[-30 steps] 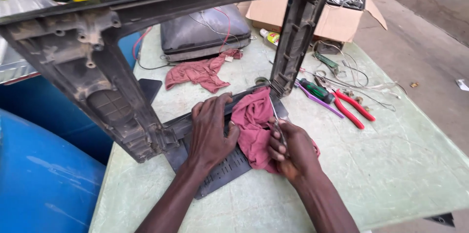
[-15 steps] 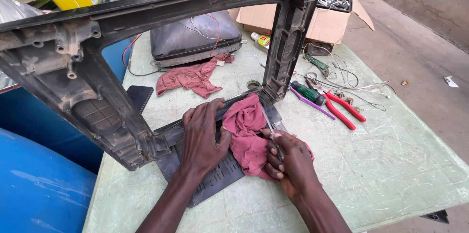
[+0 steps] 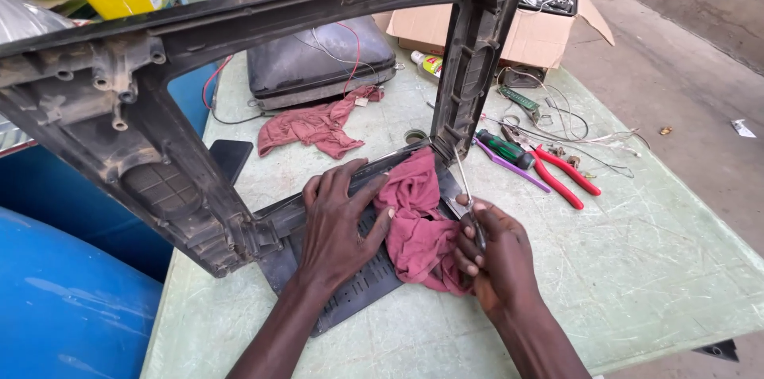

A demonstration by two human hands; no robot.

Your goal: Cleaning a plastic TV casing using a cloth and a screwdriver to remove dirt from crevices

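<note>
Red rag (image 3: pixel 418 224) between both hands, on dark frame (image 3: pixel 199 188)

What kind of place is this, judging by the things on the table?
Probably an informal electronics repair workshop, perhaps outdoors. A bare picture tube lies on the green table, the hands work on a dusty television front frame, and red-handled pliers and a screwdriver lie among loose wires.

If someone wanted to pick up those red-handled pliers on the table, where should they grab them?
Probably the two red handles of the red-handled pliers, from above. They lie flat on the pale green table, handles pointing to the open right side, while the metal nose lies up among wires by the green-handled screwdriver.
</note>
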